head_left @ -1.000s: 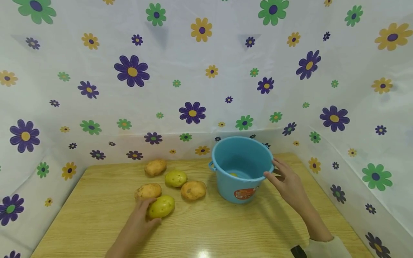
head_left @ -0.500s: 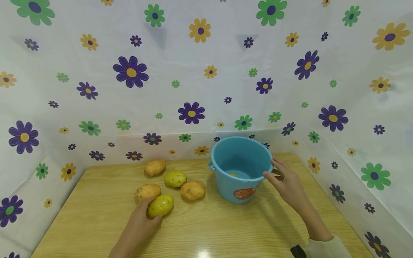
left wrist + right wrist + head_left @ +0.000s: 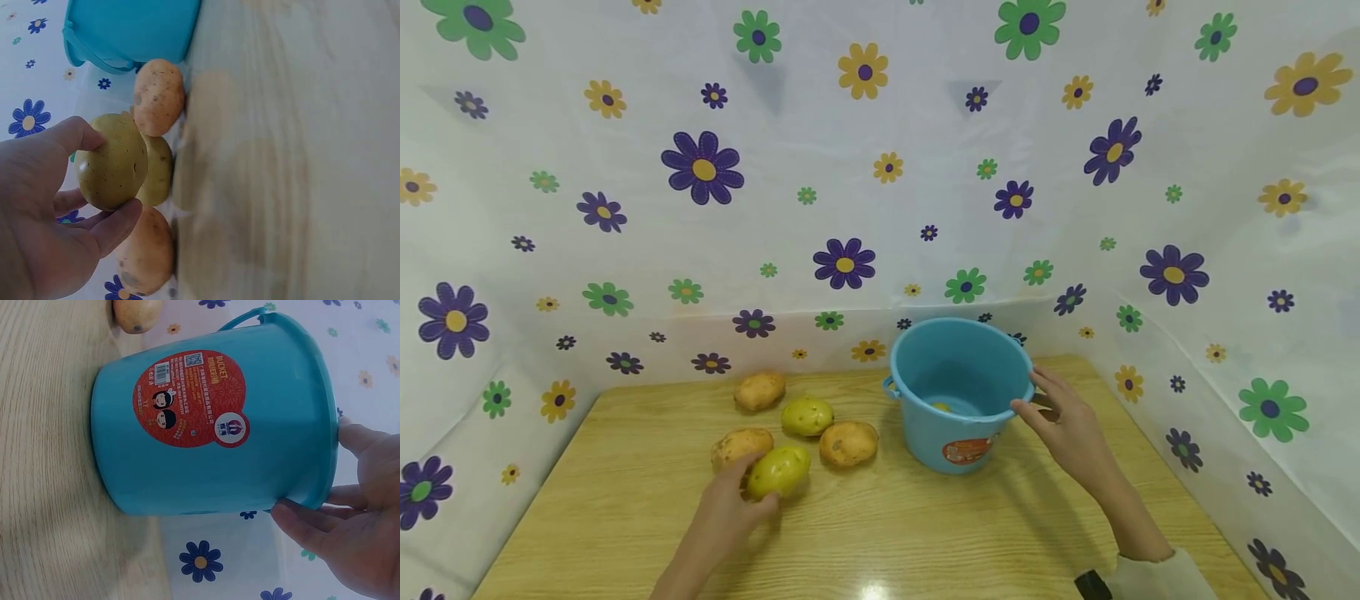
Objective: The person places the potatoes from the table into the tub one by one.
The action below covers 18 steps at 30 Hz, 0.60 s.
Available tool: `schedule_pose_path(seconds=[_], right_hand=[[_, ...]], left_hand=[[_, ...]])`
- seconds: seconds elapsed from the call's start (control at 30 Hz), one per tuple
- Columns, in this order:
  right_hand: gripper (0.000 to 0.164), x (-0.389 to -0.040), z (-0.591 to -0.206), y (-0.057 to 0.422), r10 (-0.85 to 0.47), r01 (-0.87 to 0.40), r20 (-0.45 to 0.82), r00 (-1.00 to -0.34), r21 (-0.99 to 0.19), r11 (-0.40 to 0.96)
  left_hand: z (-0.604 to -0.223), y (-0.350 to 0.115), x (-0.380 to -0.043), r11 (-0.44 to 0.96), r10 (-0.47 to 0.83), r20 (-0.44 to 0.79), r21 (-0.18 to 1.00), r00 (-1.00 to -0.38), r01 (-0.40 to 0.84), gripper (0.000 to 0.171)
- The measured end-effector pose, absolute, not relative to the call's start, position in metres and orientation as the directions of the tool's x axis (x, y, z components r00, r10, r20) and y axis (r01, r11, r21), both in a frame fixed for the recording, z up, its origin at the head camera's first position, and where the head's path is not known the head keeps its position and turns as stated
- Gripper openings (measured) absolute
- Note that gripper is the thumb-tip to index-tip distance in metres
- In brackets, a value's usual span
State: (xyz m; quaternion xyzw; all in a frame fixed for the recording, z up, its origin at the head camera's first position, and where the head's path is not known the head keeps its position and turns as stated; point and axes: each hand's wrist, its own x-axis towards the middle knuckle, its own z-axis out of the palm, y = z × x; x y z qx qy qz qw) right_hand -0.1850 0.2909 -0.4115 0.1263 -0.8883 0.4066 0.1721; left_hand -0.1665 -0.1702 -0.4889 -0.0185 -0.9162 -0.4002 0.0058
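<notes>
My left hand [image 3: 724,510] grips a greenish-yellow potato [image 3: 781,471] between thumb and fingers. The left wrist view has this potato [image 3: 112,164] close up, raised in the fingers before the others. Around it on the table lie a tan potato [image 3: 737,445] just behind, a second greenish one [image 3: 807,416], a tan one [image 3: 848,443] nearer the bucket and another tan one [image 3: 760,390] at the back. To the right stands a blue bucket [image 3: 921,437], upright. My right hand [image 3: 1071,429] holds its rim at the right, thumb and fingers apart along the edge [image 3: 322,412].
Inside the bucket, low down, a small yellow patch [image 3: 942,407] shows; most of it is hidden by the wall. A wooden table [image 3: 880,533] carries everything. White flowered sheeting [image 3: 880,125] rises behind and at both sides. The bucket's handle [image 3: 892,387] hangs at its left.
The left hand has closed on the greenish-yellow potato and moved it slightly up and to the right. My right hand keeps its hold on the bucket.
</notes>
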Motion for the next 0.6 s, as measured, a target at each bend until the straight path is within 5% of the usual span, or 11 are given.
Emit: schedule_pose_path(seconds=[0.6], right_hand=[[0.060, -0.184, -0.412, 0.291, -0.081, -0.364, 0.411, -0.908, -0.678, 0.638]], left_hand=[[-0.435, -0.150, -0.169, 0.609, 0.053, 0.141, 0.780, -0.989, 0.144, 0.060]])
